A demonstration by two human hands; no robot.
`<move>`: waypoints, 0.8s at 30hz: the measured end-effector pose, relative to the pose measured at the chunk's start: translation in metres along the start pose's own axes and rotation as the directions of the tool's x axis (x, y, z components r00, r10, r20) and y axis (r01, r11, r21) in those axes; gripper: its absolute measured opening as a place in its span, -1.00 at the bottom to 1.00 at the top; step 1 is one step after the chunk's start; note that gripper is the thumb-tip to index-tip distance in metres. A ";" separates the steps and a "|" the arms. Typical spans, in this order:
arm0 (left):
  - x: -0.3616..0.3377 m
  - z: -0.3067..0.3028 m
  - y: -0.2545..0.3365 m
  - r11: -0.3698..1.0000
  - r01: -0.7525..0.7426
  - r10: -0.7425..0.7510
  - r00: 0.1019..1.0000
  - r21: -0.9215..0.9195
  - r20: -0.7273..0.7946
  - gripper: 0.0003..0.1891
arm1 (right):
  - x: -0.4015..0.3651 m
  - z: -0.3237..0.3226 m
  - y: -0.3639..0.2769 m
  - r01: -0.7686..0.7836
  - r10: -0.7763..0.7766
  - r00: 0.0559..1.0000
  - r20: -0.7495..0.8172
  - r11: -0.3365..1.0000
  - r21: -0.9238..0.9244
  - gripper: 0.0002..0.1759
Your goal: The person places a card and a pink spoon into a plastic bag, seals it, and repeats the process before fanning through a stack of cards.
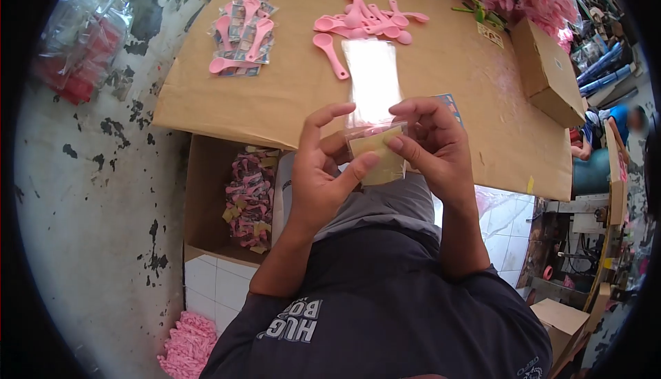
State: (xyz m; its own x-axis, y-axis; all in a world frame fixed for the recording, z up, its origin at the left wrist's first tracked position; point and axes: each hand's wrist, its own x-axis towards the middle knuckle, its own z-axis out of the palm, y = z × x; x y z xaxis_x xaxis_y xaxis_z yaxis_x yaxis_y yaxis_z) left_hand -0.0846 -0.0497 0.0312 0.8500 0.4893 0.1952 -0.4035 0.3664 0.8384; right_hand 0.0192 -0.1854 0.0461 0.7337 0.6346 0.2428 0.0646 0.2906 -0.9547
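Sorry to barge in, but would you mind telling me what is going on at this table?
A person holds a small clear packet between the left hand and right hand, with a yellowish card inside it. On the cardboard tabletop beyond lie a stack of clear bags, loose pink spoons and a pile of bagged spoons. An open box under the table's edge holds more bagged spoons.
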 end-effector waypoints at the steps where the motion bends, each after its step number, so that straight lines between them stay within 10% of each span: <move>1: 0.002 -0.012 0.004 0.993 0.084 -0.090 0.993 0.083 0.072 -0.61 | 0.003 0.001 0.000 -0.004 0.004 1.000 0.001 1.000 0.005 -0.61; 10: 0.043 -0.056 0.004 0.953 -0.070 0.029 0.989 0.296 0.143 -0.65 | 0.032 0.003 0.006 -0.011 0.014 1.000 0.008 0.951 -0.310 -0.47; 16: 0.117 -0.081 0.021 0.819 -0.324 0.254 0.945 0.474 0.207 -0.76 | 0.040 -0.022 0.005 -0.078 -0.076 0.973 -0.220 0.783 -0.617 -0.78; 20: 0.157 -0.102 0.033 0.585 -0.451 0.332 0.891 0.674 0.308 -0.69 | 0.038 -0.048 0.005 -0.219 -0.117 0.869 -0.481 0.782 -0.584 -0.90; 22: 0.163 -0.109 0.039 0.163 -0.507 0.334 0.836 0.847 0.436 -0.69 | 0.038 -0.055 0.003 -0.259 -0.135 0.846 -0.515 0.741 -0.619 -0.91; 24: 0.160 -0.121 0.032 0.153 -0.443 0.326 0.867 0.884 0.378 -0.60 | 0.031 -0.063 0.005 -0.328 -0.186 0.813 -0.552 0.637 -0.698 -0.89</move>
State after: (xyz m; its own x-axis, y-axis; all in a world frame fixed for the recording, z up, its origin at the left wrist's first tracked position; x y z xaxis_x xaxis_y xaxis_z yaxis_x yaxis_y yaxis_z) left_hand -0.0021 0.1361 0.0281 0.7328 0.2447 0.6349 -0.1384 -0.8600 0.4912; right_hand 0.0848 -0.2097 0.0377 0.9577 0.0667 0.2800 0.2726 -0.5227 -0.8077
